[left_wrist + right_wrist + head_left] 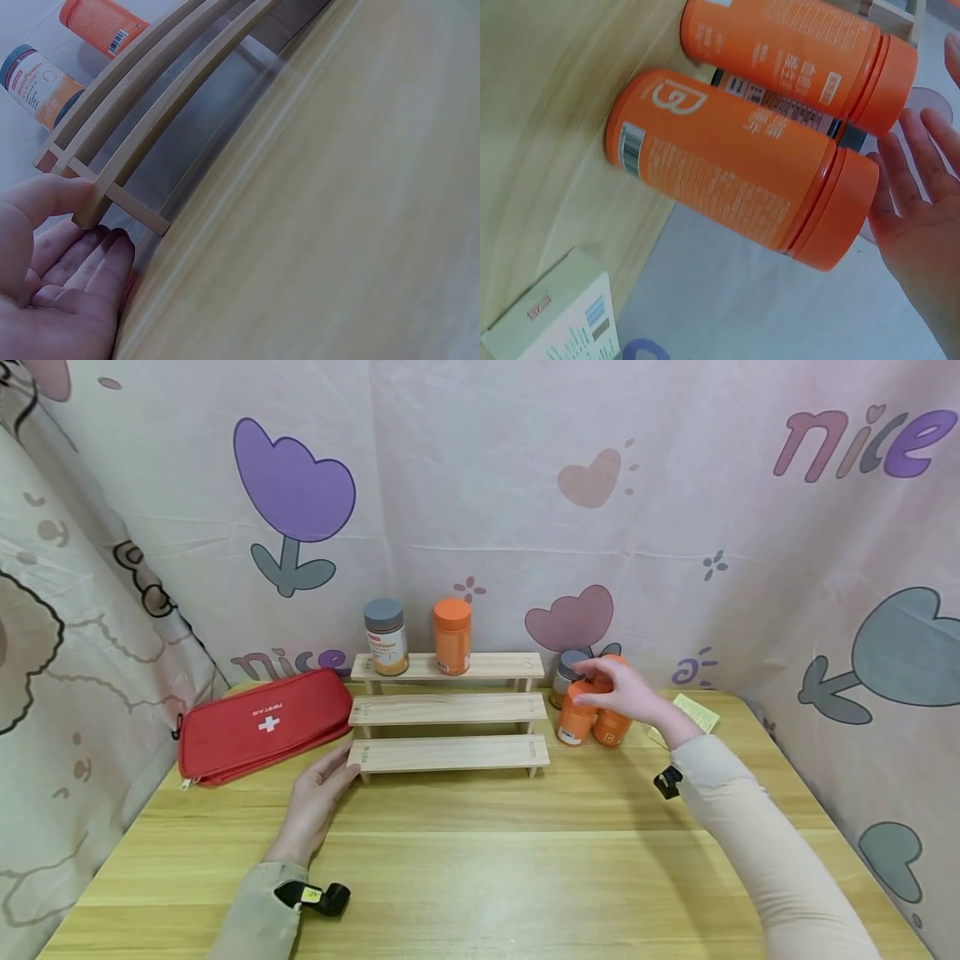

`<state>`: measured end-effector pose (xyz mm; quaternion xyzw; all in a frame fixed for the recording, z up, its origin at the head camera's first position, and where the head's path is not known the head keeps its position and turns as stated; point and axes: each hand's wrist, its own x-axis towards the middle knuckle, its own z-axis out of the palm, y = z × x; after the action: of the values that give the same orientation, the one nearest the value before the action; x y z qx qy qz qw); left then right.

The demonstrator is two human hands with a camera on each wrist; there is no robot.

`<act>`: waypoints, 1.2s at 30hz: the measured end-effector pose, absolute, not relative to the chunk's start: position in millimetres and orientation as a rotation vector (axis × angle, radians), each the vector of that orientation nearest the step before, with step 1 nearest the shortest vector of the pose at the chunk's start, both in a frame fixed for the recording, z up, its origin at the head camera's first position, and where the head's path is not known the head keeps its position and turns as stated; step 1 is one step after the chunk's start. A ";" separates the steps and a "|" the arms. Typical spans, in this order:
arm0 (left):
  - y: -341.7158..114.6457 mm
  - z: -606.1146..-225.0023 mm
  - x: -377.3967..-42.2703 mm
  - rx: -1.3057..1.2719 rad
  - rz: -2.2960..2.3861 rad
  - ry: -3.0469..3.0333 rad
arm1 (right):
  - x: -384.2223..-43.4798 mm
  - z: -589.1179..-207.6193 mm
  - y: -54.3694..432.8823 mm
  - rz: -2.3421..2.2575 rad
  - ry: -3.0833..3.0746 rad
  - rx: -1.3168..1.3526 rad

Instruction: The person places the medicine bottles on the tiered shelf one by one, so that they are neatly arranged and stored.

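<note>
A three-tier wooden shelf (450, 753) stands mid-table. My left hand (318, 793) holds the left end of its lowest board, thumb on the board and fingers beneath, as the left wrist view shows. On the top tier sit a grey-lidded supplement bottle (386, 639) and an orange bottle (453, 639). My right hand (618, 689) reaches over a group of bottles right of the shelf, fingers spread beside the lids. Two orange bottles (576, 717) (735, 165) stand in front there; a grey-lidded bottle (566, 677) is behind, and another orange lid (617, 660) shows past the hand.
A red first aid pouch (262, 727) lies left of the shelf, against its side. Behind my right wrist is a small pale green box (697, 713). A patterned cloth (465, 485) hangs along the table's back and sides.
</note>
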<state>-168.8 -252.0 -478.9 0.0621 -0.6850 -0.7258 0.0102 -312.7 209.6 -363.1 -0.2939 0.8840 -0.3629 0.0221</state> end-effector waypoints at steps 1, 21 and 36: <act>-252.2 -479.0 -168.6 0.190 -2.266 -2.138 | -312.4 -362.9 210.3 -1.108 2.738 -0.912; -252.4 -479.6 -169.0 0.196 -2.250 -2.149 | -311.7 -360.2 205.2 -0.802 2.778 -0.952; -252.1 -479.8 -170.2 0.205 -2.253 -2.141 | -317.3 -363.9 200.2 -0.730 2.812 -0.977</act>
<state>-170.2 -252.1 -479.8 0.0659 -0.6873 -0.7232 0.0133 -317.3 200.2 -363.9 -0.3186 0.9167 -0.2379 0.0382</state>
